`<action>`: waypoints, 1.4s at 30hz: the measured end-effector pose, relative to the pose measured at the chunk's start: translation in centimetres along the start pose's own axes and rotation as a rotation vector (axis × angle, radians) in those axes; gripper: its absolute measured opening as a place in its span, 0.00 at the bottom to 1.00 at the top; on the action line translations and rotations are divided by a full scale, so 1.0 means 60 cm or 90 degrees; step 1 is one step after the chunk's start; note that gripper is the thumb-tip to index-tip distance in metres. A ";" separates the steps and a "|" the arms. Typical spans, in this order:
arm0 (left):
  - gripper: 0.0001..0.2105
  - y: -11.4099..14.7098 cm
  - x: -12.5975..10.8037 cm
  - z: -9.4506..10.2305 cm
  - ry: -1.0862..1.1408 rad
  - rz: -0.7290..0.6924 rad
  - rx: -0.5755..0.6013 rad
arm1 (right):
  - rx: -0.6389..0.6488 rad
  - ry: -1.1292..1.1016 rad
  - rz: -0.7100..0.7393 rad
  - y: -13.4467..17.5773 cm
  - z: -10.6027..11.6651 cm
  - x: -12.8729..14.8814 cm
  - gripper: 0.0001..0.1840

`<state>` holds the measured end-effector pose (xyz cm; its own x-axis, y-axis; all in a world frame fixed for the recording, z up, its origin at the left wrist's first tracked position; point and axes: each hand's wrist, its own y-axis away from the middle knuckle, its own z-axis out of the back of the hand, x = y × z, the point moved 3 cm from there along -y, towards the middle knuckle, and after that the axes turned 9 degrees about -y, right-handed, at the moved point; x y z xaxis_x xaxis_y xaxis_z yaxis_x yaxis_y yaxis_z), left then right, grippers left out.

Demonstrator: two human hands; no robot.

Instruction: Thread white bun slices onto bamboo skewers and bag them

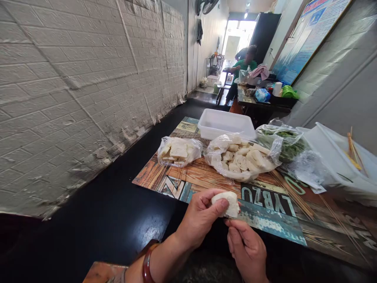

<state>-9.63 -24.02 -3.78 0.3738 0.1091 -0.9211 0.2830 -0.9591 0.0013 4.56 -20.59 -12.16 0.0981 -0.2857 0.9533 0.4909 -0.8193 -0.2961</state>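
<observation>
My left hand [203, 214] is closed on a pale, porous slice of food [228, 202], its thumb across the front. Just below, my right hand [246, 243] pinches a thin bamboo skewer that shows only as a short bit under the slice; how deep it goes in is hidden. On the table beyond, an open plastic bag [210, 157] holds several thick pale slices [240, 163] like the one in my hand. To its left sits a smaller bag [194, 146] of flat white pieces [176, 151].
Behind the bags stands a white plastic tub [226, 122]. Right of it are a bag of green leaves [284, 143], loose bamboo skewers [294, 196] and a bigger white bin [326, 141] with sticks inside. A person in green [243, 67] sits farther back; a brick-patterned wall [88, 78] runs along the left.
</observation>
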 end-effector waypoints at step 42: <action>0.08 -0.375 -0.011 -0.089 -0.837 -0.225 -0.021 | -0.052 -0.477 -0.223 -0.120 0.059 -0.056 0.21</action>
<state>-11.53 -1.09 -1.14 -0.8271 0.0004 -0.5620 0.2153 -0.9235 -0.3175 3.76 -11.95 -13.02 0.5163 0.3755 0.7697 0.5384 -0.8412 0.0493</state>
